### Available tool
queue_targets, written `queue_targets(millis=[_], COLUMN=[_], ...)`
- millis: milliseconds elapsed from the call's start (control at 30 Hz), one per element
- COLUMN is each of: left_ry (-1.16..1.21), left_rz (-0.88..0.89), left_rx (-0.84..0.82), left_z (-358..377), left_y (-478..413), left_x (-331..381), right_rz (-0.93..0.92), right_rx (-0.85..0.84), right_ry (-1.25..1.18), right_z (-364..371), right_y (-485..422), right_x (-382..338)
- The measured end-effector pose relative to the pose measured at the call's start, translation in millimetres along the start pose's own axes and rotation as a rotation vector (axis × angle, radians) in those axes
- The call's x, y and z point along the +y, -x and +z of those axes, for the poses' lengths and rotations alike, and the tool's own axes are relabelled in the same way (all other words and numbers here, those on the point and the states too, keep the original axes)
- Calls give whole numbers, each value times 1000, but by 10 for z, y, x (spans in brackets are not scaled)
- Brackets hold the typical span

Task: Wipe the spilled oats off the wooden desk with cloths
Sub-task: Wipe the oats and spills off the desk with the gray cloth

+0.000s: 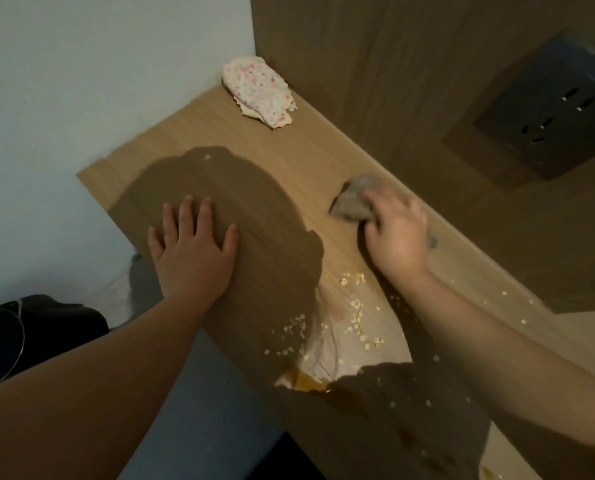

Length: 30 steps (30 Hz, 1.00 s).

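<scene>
Head view, left to right.

At the far left we see a dark object below the desk edge; we cannot tell what it is.

The left hand lies palm down on the wooden desk near its left edge. The fingers are straight and spread and hold nothing. A broad shadow covers the wood around and beyond them.

Further back, a speckled cloth sits crumpled in the far corner, where the white wall meets the wooden back panel. It is well apart from both hands.

The oats lie loosely scattered on the desk between the two forearms, with more flakes trailing right under the right arm. One stray flake lies beyond the left hand. At the near side of the scatter we note a brown liquid puddle.

The right hand has its fingers curled over a grey cloth, pressing it down onto the desk close to the back panel. The cloth sits beyond the oats and does not touch them.

At the far right, a dark socket plate is set in the panel.
</scene>
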<state>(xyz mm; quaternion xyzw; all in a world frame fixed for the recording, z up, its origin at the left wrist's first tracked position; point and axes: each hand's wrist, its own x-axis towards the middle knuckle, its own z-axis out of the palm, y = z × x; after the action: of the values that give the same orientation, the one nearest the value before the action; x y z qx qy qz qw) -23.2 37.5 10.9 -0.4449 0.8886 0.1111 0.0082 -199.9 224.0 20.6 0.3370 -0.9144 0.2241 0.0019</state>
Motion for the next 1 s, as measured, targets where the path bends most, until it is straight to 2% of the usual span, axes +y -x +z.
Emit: queue_targets(millis=[100, 167, 200, 267, 333, 433, 567, 600, 667, 733, 800, 867, 1000], left_ry=[3, 5, 8, 7, -2, -17, -18, -14, -12, -46, -72, -86, -89], left_rz=[4, 5, 5, 9, 10, 12, 13, 23, 57, 121, 178, 201, 219], left_rx=[10, 16, 20, 25, 15, -22, -94, -111, -130, -120, -102, -111, -119], left_z=[10, 8, 6, 9, 11, 19, -11, -25, -41, -23, 7, 29, 34], left_y=[-5, -1, 2, 5, -7, -1, -29, -30, 26, 190, 407, 554, 584], left_x=[-1, 1, 5, 3, -10, -42, -70, -78, -70, -39, 2, 26, 15], right_rz=[-321, -410, -343, -42, 138, 77, -243, -267, -124, 132, 202, 53, -406], right_rx=[-111, -137, -90, 63, 91, 43, -53, -71, -20, 61, 52, -16, -148], right_ry=[-90, -102, -89, -32, 48, 10, -143, -171, -177, -106, -5, -2, -99], right_z=[-59, -150, -197, -263, -261, -195, -150, -174, -252, -320, -299, -229, -95], right_y=[548, 590, 502, 266, 179, 444, 946, 943, 760, 507, 435, 584, 1147], right_x=[2, 177, 274, 431, 460, 293, 126, 154, 282, 385, 346, 164, -95])
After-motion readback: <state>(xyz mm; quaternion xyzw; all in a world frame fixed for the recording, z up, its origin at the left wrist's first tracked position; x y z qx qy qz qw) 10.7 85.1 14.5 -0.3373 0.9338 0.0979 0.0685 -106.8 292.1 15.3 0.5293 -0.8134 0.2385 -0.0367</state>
